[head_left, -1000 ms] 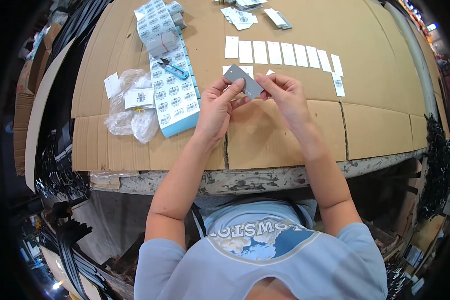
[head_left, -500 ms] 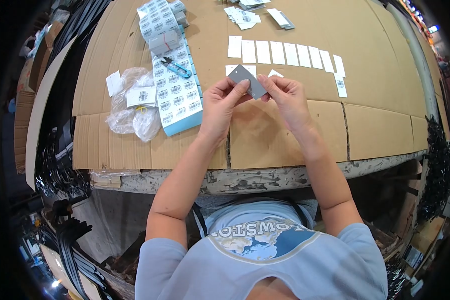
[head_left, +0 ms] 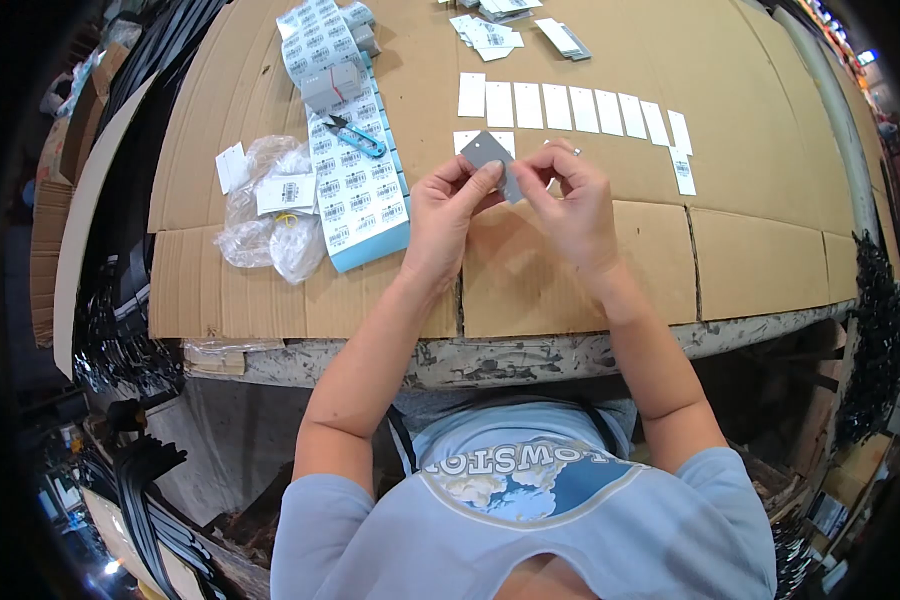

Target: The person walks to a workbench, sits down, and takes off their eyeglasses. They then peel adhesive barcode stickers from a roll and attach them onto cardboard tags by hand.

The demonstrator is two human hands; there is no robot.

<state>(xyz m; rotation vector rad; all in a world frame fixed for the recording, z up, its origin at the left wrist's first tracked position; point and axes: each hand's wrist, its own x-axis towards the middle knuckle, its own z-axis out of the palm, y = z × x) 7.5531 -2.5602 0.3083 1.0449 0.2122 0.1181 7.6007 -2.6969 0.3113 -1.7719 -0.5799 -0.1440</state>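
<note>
A grey hang tag [head_left: 488,152] with a small hole near its upper corner is held tilted above the table. My left hand [head_left: 448,208] pinches it, thumb across its front. My right hand [head_left: 576,205] is closed at the tag's right edge, thumb against it and index finger bent; its other fingertips are partly hidden. Just beyond my hands lie white tags [head_left: 465,139], partly covered. Farther back, several white tags [head_left: 526,105] form a row, and a tag with a barcode [head_left: 682,172] lies below its right end.
On the left, a roll of barcode stickers [head_left: 315,45] trails a strip [head_left: 355,205] with blue thread snips [head_left: 356,137] on it. Beside it are clear plastic bags [head_left: 295,245] and a labelled tag [head_left: 287,194]. Tag piles [head_left: 490,35] lie at the back. Cardboard [head_left: 580,270] covers the table.
My right hand has turned and its fingers have bent more, with the thumb shifted slightly left along the grey tag's edge. My left hand keeps its hold on the tag.
</note>
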